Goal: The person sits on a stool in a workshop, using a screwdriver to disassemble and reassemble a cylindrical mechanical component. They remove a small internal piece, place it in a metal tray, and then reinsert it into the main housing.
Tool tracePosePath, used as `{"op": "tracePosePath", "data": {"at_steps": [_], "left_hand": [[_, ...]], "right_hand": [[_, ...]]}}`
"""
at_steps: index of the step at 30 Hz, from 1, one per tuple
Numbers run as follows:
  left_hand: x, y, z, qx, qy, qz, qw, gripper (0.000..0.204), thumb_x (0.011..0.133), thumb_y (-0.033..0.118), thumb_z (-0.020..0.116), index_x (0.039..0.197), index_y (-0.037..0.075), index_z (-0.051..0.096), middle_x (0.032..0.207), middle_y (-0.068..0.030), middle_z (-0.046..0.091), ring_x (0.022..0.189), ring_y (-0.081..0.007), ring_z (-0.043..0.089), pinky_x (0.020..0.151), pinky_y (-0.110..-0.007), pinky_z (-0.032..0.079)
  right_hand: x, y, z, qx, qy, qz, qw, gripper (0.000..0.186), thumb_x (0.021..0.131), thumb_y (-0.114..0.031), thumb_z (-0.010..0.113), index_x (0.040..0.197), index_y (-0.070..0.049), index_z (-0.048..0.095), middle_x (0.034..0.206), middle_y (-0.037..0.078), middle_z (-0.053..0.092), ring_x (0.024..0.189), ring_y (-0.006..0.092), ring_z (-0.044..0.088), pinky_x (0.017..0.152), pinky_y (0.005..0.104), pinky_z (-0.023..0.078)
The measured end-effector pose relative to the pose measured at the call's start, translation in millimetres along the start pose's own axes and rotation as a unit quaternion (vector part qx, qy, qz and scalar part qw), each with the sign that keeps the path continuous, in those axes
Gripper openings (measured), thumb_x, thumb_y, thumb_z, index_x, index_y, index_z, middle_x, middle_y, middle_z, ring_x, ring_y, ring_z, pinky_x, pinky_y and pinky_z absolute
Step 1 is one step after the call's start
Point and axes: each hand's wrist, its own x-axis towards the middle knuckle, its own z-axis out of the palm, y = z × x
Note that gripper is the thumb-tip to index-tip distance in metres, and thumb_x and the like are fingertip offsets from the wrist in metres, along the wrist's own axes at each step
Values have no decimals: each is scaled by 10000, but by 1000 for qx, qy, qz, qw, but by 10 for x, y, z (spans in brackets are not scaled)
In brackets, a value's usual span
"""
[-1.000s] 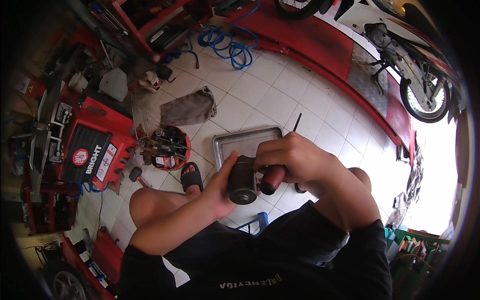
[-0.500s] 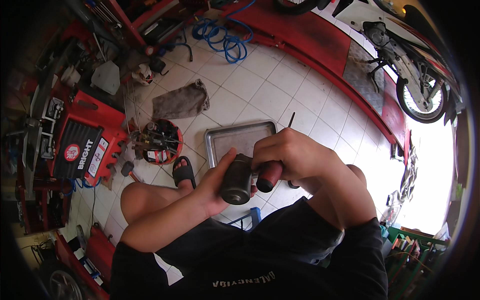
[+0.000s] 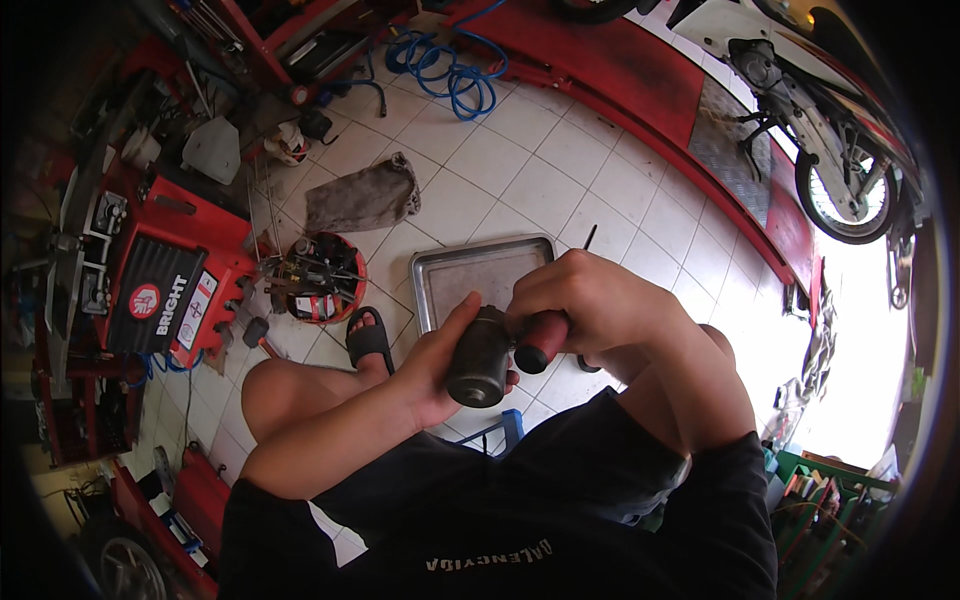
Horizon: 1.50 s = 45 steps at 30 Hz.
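Note:
Over the floor between my knees, my left hand [image 3: 440,365] is wrapped round a dark metal cylinder with a rounded end and a small central boss, which looks like a starter motor [image 3: 477,368]. My right hand [image 3: 575,300] is closed on a screwdriver [image 3: 542,343] with a red handle and black butt end. Its butt points back toward me, and its dark shaft sticks out beyond my knuckles. The right fingertips are at the motor's far end, where the contact is hidden. Just beyond both hands, a metal tray [image 3: 470,250] lies on the tiles.
A grey rag [image 3: 362,193], a red-rimmed tub of tools [image 3: 318,278] and a hammer [image 3: 262,338] lie to the left, near a red machine [image 3: 165,290]. Blue hose [image 3: 450,75] coils ahead. A red lift platform [image 3: 610,85] bearing a motorcycle [image 3: 800,110] stands at the far right.
The screwdriver has tilted slightly, its handle end rising a little away from me. The motor has shifted very slightly to the right, still in my left hand.

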Motion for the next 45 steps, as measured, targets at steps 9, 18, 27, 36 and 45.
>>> {"op": "tracePosePath", "data": {"at_steps": [9, 18, 27, 36, 45], "left_hand": [[-63, 19, 90, -26, 27, 8, 999, 599, 972, 592, 634, 1169, 28, 588, 1016, -141, 676, 800, -281, 708, 746, -460, 629], [0, -46, 88, -47, 55, 44, 996, 569, 979, 561, 645, 1188, 38, 566, 1024, -139, 671, 798, -277, 707, 739, -447, 625], [-33, -25, 119, -57, 67, 26, 996, 559, 981, 563, 640, 1182, 47, 570, 1025, -134, 672, 784, -261, 699, 719, -435, 612], [-40, -31, 131, -53, 37, 24, 998, 542, 994, 553, 625, 1175, 45, 577, 981, -132, 679, 764, -264, 699, 718, -436, 608], [-48, -57, 73, -67, 18, 15, 998, 510, 994, 532, 639, 1170, 57, 581, 988, -115, 675, 775, -254, 699, 727, -421, 606]], "right_hand": [[-16, -29, 10, 4, 14, -27, 1000, 515, 513, -7, 797, 1021, -49, 719, 874, 105, 683, 780, 340, 680, 665, 410, 547], [-10, -29, -14, -34, 1, -16, 999, 528, 514, 0, 771, 1038, -44, 716, 903, 98, 675, 783, 337, 682, 672, 418, 553], [-15, -42, 14, -28, 10, -26, 999, 407, 640, -60, 800, 1028, -72, 677, 881, 83, 652, 803, 328, 679, 677, 443, 538], [-31, -16, 38, -9, 19, -29, 999, 499, 546, 24, 775, 1037, -30, 703, 882, 112, 678, 776, 350, 675, 672, 429, 546], [-30, -33, 7, -4, 5, -35, 999, 465, 575, 11, 779, 1032, -28, 702, 890, 117, 685, 798, 345, 678, 685, 424, 547]]}}
